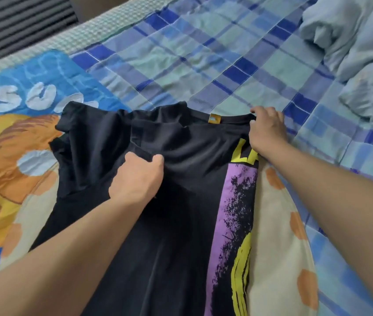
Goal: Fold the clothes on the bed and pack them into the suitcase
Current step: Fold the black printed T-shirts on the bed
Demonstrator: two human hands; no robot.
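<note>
Blue plaid bedsheet (pixel 215 53) covers the bed, wrinkled. Cartoon-print blanket (pixel 21 137) lies at left, pale blue duvet (pixel 358 46) bunched at far right. Dark slatted panel (pixel 19 21) beyond the bed's far-left edge. Even, soft light.

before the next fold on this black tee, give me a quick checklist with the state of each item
1. Right hand grips the black t-shirt at its top right edge: ok.
2. Left hand grips a fold of fabric mid-chest: ok.
3. Shirt lying flat: not ok, the left sleeve side is bunched.
4. Right side already folded in along the printed graphic: ok, the edge looks straight.
5. Clear room on the plaid sheet beyond the collar: ok.
6. Suitcase ready nearby: cannot tell, not in view.
</note>
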